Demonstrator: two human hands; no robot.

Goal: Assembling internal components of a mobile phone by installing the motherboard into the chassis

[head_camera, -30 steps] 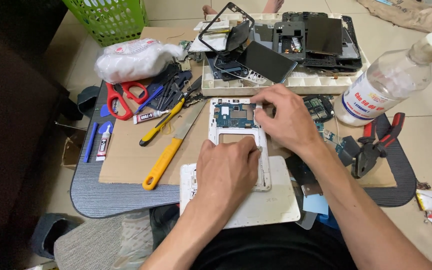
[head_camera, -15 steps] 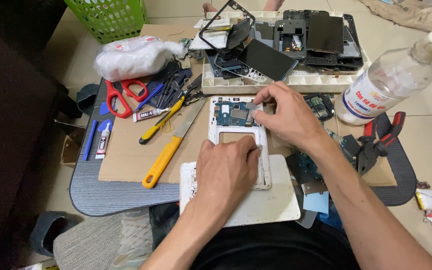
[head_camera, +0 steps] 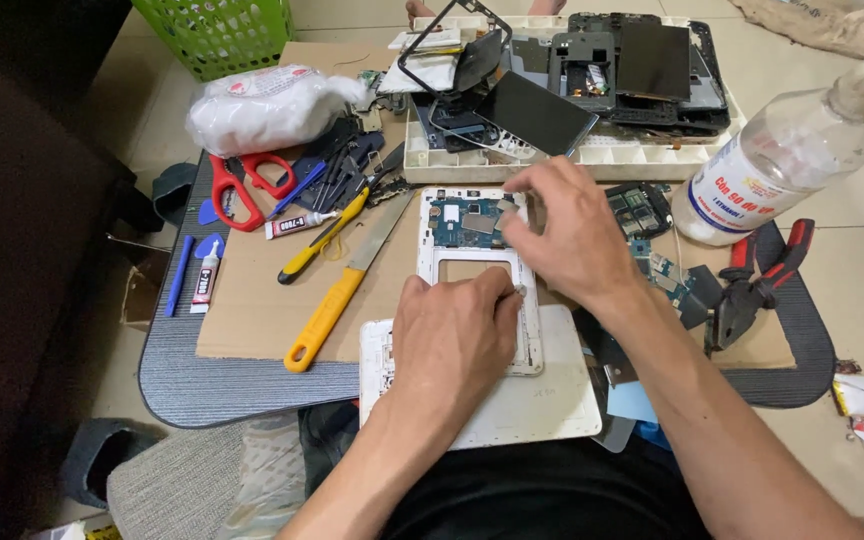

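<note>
With the left hand (head_camera: 452, 335) pressing flat on the white tablet frame (head_camera: 472, 270) and the right hand's (head_camera: 567, 235) grip pinched at the blue circuit board (head_camera: 472, 220) under its fingertips, a slip could likely crack that board.

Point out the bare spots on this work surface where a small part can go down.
Bare cardboard lies between the yellow-handled knife and the glue tube. Bare mat runs along the near edge below it. Crowded: around the scissors, the parts tray, and right of the right hand by the pliers.
</note>
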